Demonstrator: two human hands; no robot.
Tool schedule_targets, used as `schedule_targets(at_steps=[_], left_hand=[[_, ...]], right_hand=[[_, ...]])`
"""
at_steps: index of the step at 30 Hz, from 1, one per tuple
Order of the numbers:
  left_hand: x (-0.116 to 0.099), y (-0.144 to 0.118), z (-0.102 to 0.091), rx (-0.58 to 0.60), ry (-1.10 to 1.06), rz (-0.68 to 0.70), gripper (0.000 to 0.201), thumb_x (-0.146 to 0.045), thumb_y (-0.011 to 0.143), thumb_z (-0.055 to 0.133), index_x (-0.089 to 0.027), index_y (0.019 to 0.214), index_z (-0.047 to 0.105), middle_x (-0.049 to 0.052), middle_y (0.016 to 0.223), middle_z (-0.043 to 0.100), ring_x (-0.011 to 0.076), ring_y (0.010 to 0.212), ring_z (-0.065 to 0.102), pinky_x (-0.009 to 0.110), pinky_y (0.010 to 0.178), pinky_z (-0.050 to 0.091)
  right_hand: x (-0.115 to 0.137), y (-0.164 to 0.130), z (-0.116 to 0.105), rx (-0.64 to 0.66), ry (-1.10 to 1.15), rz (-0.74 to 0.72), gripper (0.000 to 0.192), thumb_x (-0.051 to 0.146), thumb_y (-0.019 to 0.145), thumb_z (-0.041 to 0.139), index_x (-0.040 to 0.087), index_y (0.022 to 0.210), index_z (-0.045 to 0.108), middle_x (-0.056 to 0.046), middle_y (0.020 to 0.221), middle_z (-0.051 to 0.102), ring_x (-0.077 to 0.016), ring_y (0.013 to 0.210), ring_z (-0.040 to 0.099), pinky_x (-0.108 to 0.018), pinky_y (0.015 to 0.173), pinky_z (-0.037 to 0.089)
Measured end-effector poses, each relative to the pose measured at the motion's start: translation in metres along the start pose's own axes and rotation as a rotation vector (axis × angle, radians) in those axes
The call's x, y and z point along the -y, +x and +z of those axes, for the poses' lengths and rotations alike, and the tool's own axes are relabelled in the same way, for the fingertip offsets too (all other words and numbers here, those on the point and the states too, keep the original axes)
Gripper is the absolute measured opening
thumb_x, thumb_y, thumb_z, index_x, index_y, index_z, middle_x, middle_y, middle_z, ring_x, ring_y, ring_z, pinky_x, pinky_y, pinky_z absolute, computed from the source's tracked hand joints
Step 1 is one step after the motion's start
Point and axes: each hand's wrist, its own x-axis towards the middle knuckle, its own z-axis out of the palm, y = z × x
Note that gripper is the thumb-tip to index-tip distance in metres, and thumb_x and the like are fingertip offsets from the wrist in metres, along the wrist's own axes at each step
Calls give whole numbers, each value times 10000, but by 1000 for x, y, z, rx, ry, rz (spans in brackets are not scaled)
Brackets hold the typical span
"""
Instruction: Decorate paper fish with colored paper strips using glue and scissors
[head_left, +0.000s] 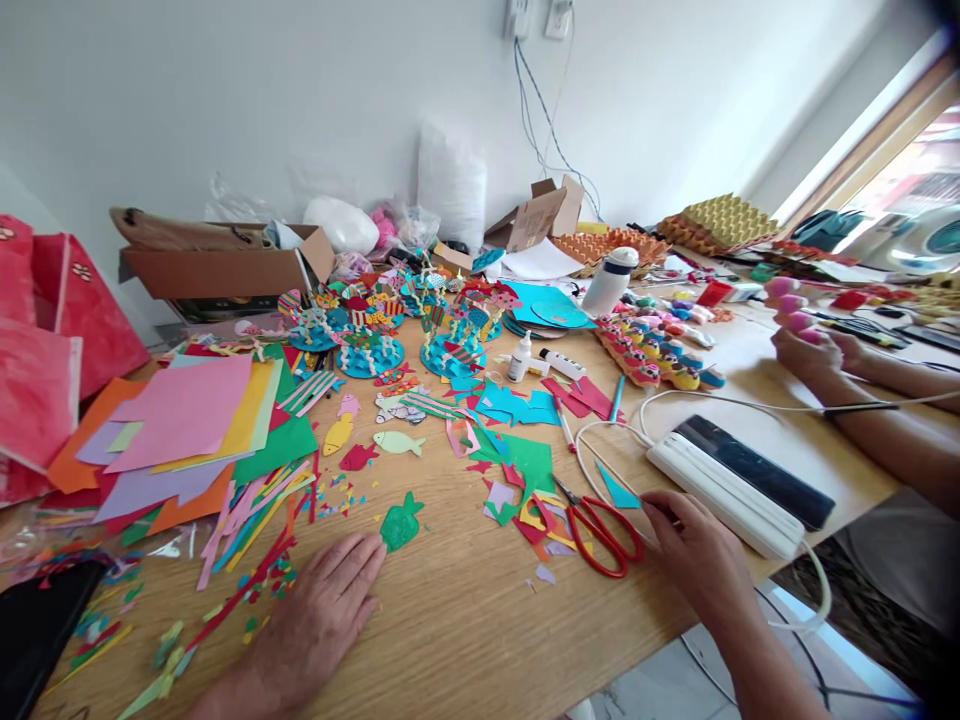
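Two bare hands rest on a long light-wood desk (465, 620) strewn with craft paper. A fanned stack of coloured paper sheets in pink, yellow, orange and green (187, 430) covers the desk's left side, with a brown cardboard box (225, 265) behind it at the far edge. At mid-desk towards the far edge stands a cluster of blue paper-disc models topped with striped cut-outs (390, 335). A white power strip with a black bar beside it (724, 490) lies at the near right edge, its white cable (600, 430) looping over the wood. A tray of small painted egg-carton figures (660, 355) sits to the right of centre, just beside a white plastic bottle (611, 280). The left hand (315, 620) lies flat, palm down, near the front edge, fingers spread and gripping nothing; its fingertips are just short of a green paper fish cut-out (401, 522). The right hand (694, 555) rests at the near right edge, fingers loosely bent and holding nothing, fingertips just beside the handles of red-handled scissors (600, 530), which lie among paper scraps; whether they touch cannot be told. At the far right edge another person's hands (814, 350) hold pink round pieces (787, 300)
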Motion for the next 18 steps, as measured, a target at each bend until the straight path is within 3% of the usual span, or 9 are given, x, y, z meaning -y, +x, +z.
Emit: schedule_targets(at_steps=[8, 18], left_hand=[[1, -4, 1, 20, -1, 18, 337, -274, 846, 383, -189, 1146, 510, 21, 1127, 579, 156, 1011, 517, 273, 861, 404], [0, -6, 5, -14, 41, 8, 313, -275, 855, 366, -187, 1097, 545, 5, 1131, 573, 137, 1011, 510, 251, 873, 385]], right_hand=[[-14, 33, 8, 33, -40, -5, 251, 354, 748, 404, 187, 771, 590, -68, 786, 642, -205, 700, 574, -314, 642, 423], [-20, 51, 23, 20, -108, 34, 260, 323, 742, 384, 180, 801, 594, -77, 807, 636, -207, 708, 570, -313, 645, 423]])
